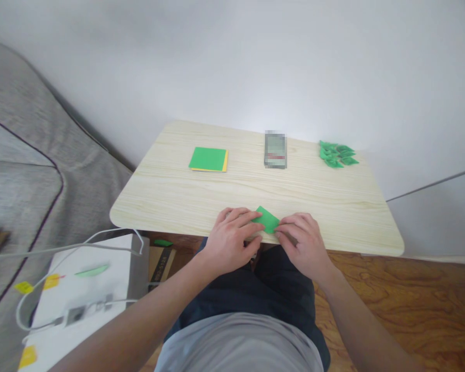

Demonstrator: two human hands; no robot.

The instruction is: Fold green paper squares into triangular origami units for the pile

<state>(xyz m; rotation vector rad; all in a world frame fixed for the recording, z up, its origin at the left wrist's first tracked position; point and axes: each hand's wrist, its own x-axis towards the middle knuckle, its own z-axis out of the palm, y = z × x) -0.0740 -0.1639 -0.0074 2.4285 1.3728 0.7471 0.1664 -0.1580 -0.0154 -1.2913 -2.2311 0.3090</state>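
A small folded piece of green paper (267,220) lies at the near edge of the table, between my two hands. My left hand (234,235) holds its left side, with fingertips pressed on the paper. At the right corner, the thumb and fingers of my right hand (303,240) pinch the same sheet. Beyond them, toward the back left, is a stack of green and yellow paper (208,159). Several folded green paper pieces (335,154) sit in a cluster at the back right.
A phone-like object (275,150), blurred out, rests at the back middle of the pale wooden table (163,196). Left of the table stand a grey sofa (73,170) and a white box (101,268) with cables and a power plug. A white wall borders the far edge.
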